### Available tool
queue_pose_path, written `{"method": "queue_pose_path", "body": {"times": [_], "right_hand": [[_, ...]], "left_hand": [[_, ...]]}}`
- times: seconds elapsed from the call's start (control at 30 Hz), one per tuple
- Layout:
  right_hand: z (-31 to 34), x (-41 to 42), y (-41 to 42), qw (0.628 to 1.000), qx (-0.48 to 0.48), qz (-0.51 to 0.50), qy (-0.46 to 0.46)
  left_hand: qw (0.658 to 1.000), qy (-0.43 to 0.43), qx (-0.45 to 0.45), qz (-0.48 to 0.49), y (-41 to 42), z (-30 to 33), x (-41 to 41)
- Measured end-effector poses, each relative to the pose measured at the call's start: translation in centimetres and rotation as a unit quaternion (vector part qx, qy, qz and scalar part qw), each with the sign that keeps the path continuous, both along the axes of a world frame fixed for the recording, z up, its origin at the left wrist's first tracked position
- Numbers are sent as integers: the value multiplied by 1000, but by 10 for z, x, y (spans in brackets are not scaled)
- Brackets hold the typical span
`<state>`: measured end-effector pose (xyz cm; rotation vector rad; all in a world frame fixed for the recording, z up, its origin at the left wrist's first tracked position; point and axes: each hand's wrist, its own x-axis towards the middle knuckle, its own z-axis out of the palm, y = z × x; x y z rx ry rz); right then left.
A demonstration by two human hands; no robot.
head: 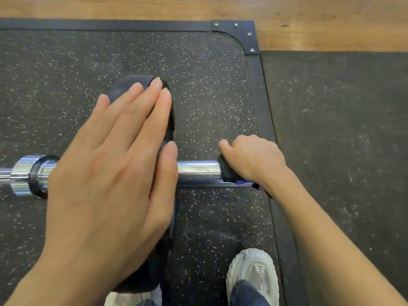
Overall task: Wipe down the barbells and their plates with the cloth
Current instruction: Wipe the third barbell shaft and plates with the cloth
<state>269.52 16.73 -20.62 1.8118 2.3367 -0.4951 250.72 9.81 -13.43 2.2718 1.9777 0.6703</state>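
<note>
A chrome barbell (198, 171) lies left to right on the speckled rubber mat. A black plate (132, 87) stands on edge on its sleeve. My left hand (110, 173) lies flat on top of the plate with straight fingers, hiding most of it. At the sleeve's right end my right hand (254, 157) grips a dark cloth (227, 171) wrapped around the bar's tip. A blue edge of the cloth shows under my wrist. The bar's collar (28, 173) shines at the left.
The speckled mat (209, 96) has a black metal frame (260, 102) with a bolted corner plate. A plain dark mat (342, 118) lies to the right, wooden floor (309, 18) beyond. My grey shoe (254, 272) stands near the bottom, close to the bar.
</note>
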Motion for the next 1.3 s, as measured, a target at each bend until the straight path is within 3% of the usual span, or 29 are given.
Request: {"method": "queue_pose_path", "body": {"times": [0.03, 0.07, 0.13, 0.2, 0.33, 0.43, 0.53, 0.67, 0.77, 0.9, 1.0, 1.07, 1.13, 1.23, 1.3], "right_hand": [[-2, -8, -3, 999, 17, 17, -33], [-18, -1, -15, 990, 142, 9, -13], [-31, 0, -65, 964, 239, -57, 104], [-44, 3, -74, 954, 269, -54, 122], [-20, -18, 0, 985, 167, -50, -2], [-31, -20, -8, 961, 268, -57, 51], [-58, -19, -63, 945, 298, -49, 126], [-49, -27, -17, 953, 284, -48, 91], [-38, -38, 13, 940, 333, -49, 46], [-63, -40, -44, 943, 302, -25, 135], [-59, -42, -27, 951, 288, 15, 112], [-50, -57, 2, 956, 284, -12, 74], [-50, -65, 3, 950, 296, -41, 96], [-67, -63, -42, 938, 302, 8, 167], [-70, -57, -50, 936, 316, 30, 155]], "left_hand": [[1000, -18, -12, -2, 1, 3, 1], [999, -30, -20, 1, 1, 3, 1], [999, -36, -19, -9, 6, 4, 1], [1000, -23, -11, -9, 12, 3, 0], [999, -35, -21, -5, 24, 3, -4], [999, -19, -36, -4, 38, 6, -6], [999, -22, -34, -3, 50, 6, -9], [998, -68, -15, -4, 55, 8, -12], [998, -63, -12, -8, 44, 6, -12], [999, -44, 2, 15, 37, 1, -10], [999, -32, 4, 20, 41, 2, -8], [999, -32, 0, 21, 44, 2, -9], [999, -33, 0, 24, 48, 2, -10], [999, -33, 1, 25, 52, 2, -12], [999, -34, 2, 23, 53, 2, -11]]}}
